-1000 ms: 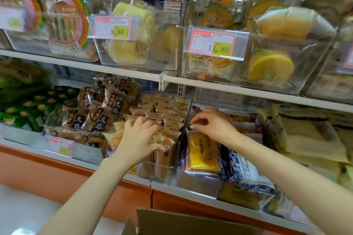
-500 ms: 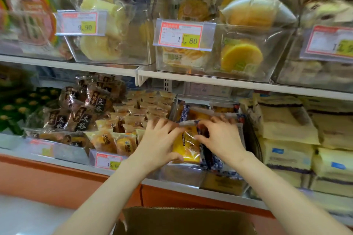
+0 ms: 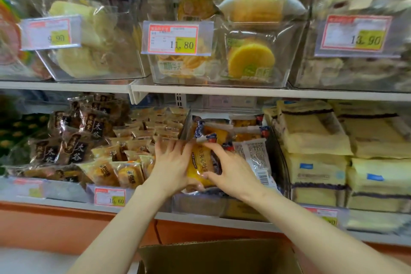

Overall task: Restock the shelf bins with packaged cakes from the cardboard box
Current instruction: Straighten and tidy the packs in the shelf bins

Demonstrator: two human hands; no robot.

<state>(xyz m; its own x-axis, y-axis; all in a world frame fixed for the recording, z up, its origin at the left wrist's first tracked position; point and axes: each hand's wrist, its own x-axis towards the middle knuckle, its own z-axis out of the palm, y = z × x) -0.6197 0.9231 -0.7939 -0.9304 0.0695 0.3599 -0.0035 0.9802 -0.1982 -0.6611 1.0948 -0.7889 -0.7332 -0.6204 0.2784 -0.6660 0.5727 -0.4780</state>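
- Two white shelves fill my view, the upper shelf (image 3: 222,91) and the lower shelf (image 3: 206,220), both lined with clear bins of wrapped baked goods; an orange panel (image 3: 66,227) sits under the lower one.
- cardboard box (image 3: 218,256): open at the bottom edge of the view, between the forearms; I can't tell what's inside.
- pale sponge slabs (image 3: 315,138): stacked right of the work spot.
- small tan cakes (image 3: 124,170) and dark packs (image 3: 77,149): in the bins to the left.
- middle bin (image 3: 200,203): on the lower shelf, with blue-and-white packets (image 3: 255,158) at its right side.
- left hand (image 3: 172,167): fingers spread up along the packet's left edge, thumb hooked under its bottom corner, gripping it.
- right hand (image 3: 231,173): index finger on the packet's top, thumb pressed on its face, pinching it.
- yellow cake packet (image 3: 199,168): upright between both hands at the front of the middle bin, above its front wall.
- price tag (image 3: 178,39): reads 11.80, on the bin above.
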